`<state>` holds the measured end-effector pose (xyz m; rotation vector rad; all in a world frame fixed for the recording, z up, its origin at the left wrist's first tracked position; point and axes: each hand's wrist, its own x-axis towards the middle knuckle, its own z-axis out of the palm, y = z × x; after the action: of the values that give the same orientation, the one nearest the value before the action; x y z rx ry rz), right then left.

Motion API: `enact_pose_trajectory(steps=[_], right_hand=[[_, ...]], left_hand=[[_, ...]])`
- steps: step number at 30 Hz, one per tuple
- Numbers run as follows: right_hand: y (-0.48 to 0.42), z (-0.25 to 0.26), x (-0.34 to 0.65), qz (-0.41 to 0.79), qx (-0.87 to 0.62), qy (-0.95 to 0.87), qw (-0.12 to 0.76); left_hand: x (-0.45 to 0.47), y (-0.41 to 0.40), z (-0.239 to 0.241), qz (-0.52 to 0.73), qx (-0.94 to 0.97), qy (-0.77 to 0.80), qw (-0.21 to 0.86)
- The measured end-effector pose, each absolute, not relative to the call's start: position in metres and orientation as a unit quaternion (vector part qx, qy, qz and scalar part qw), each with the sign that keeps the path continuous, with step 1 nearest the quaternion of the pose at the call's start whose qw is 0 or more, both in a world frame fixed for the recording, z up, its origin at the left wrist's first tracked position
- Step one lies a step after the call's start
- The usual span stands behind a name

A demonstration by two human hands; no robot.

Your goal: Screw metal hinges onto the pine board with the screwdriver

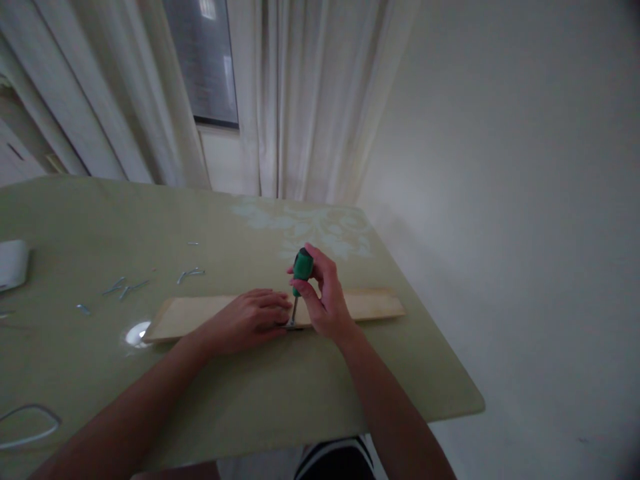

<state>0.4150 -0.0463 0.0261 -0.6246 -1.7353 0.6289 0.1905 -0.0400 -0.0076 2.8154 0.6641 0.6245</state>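
A long pale wooden board [193, 311] lies flat on the table. My left hand [253, 319] bears down on it left of its middle, fingers together over the top and the thumb side at the near edge, gripping it. In my right hand [326, 293] is a screwdriver [303, 265] with a green and black handle, held nearly upright between thumb and fingers. Its shaft points down to a small metal piece [291, 326] at the board's near edge, just beside my left fingertips. The hand partly hides that piece; whether a screw sits under the tip I cannot tell.
Several small metal screws or pins [125, 287] lie scattered beyond the board on the left. A white object [13, 264] stands at the table's left edge, and a looped light-coloured cord or wire [30, 427] lies near left. The green table [280, 393] ends beside a wall on the right.
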Motion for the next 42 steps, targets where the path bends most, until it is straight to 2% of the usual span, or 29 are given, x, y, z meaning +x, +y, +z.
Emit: enact_pose_trajectory(steps=[5,7,11,13,18,20,27,34,42], right_hand=[[-0.041,0.021,0.411,0.178,-0.299,-0.694,0.631],[-0.04,0.024,0.412,0.208,-0.294,-0.68,0.639],[-0.043,0.033,0.417,0.381,-0.22,-0.703,0.559],[-0.043,0.035,0.42,0.42,-0.207,-0.706,0.532],[-0.036,0.03,0.419,0.277,-0.322,-0.678,0.6],[-0.034,0.028,0.419,0.259,-0.342,-0.67,0.606],[-0.041,0.037,0.424,0.396,-0.235,-0.725,0.512],[-0.033,0.028,0.422,0.293,-0.302,-0.688,0.592],[-0.032,0.03,0.43,0.432,-0.246,-0.684,0.534]], left_hand=[[0.189,-0.039,-0.009,0.213,0.947,0.225,0.088],[0.189,-0.039,-0.009,0.217,0.946,0.224,0.085],[0.19,-0.04,-0.007,0.212,0.947,0.222,0.09],[0.19,-0.04,-0.007,0.211,0.947,0.223,0.093],[0.189,-0.039,-0.01,0.22,0.945,0.226,0.088],[0.189,-0.039,-0.01,0.224,0.944,0.225,0.087],[0.19,-0.041,-0.006,0.221,0.943,0.227,0.097],[0.19,-0.04,-0.008,0.221,0.943,0.23,0.1],[0.19,-0.041,-0.007,0.208,0.948,0.227,0.084]])
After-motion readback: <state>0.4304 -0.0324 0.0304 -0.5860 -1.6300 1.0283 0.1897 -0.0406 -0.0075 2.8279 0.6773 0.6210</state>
